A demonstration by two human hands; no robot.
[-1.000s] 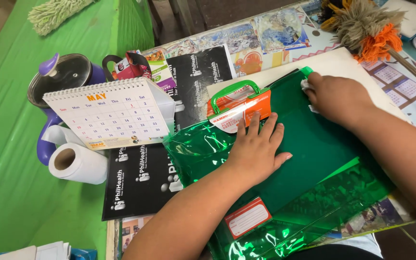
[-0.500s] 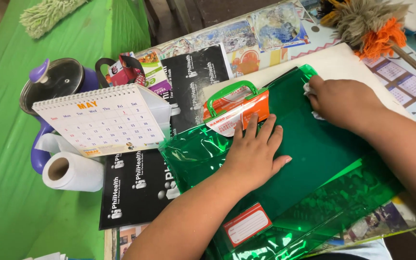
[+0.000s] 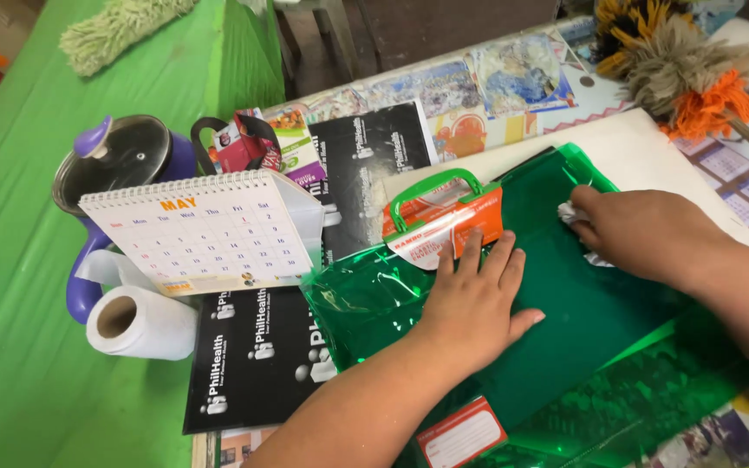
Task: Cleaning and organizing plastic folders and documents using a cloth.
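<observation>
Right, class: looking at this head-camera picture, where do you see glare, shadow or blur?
Head view: even daylight, with soft white glare on the crinkled green plastic envelope near the left hand; faint shadow under the right hand, which presses a white cloth; the desk calendar is sharp; the duster at the top edge looks slightly soft.

Even, bright daylight; soft shadows only. Glare streaks on the green plastic envelope [image 3: 600, 321]. Focus sharp centrally, slight softness toward frame corners.
</observation>
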